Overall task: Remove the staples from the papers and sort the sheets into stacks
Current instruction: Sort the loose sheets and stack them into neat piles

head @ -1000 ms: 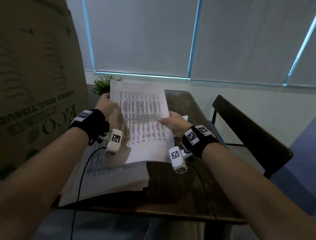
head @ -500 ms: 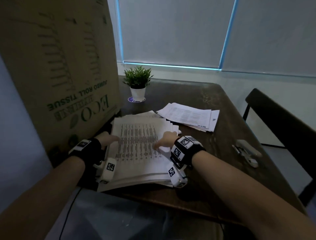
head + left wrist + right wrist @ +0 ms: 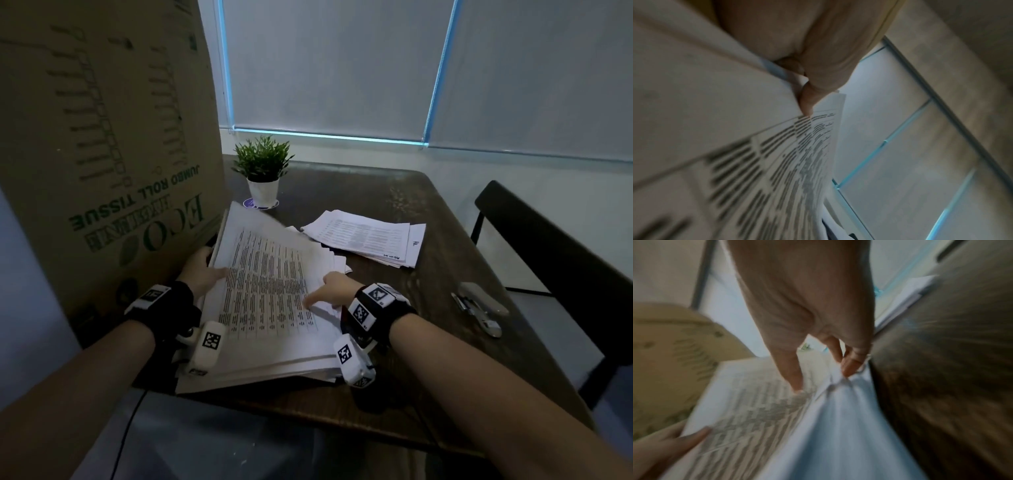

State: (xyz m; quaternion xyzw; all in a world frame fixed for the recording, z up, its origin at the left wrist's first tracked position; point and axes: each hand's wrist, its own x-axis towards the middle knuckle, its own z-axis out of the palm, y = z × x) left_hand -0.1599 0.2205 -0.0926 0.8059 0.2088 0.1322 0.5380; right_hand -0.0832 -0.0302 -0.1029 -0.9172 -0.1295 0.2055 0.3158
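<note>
Box: cardboard box [image 3: 102, 144] stands upright on the left, touching the left edge of the big paper pile, so there is no free room on that side.
Tabletop: dark wooden tabletop [image 3: 394, 192] carries everything; right of the pile and beyond it the wood is bare, probably the best room for new stacks.
Chair: black chair [image 3: 555, 246] stands at the right side of the tabletop, well apart from the pile.
Pile: big paper pile [image 3: 270, 301] lies at the near edge, its near end hanging a little over this edge.
Second stack: smaller stack [image 3: 366, 240] lies just beyond and right of the pile, likely sheets already sorted.
Plant: small potted plant [image 3: 263, 171] stands behind the pile.
Left hand: left hand [image 3: 202, 274] holds the pile's left edge, thumb on top, fingers under lifted sheets, I think to steady them.
Right hand: right hand [image 3: 334, 289] pinches the right edges while one finger presses the top page.
Tool: grey stapler or staple remover [image 3: 479, 306] lies right of the pile, untouched.
</note>
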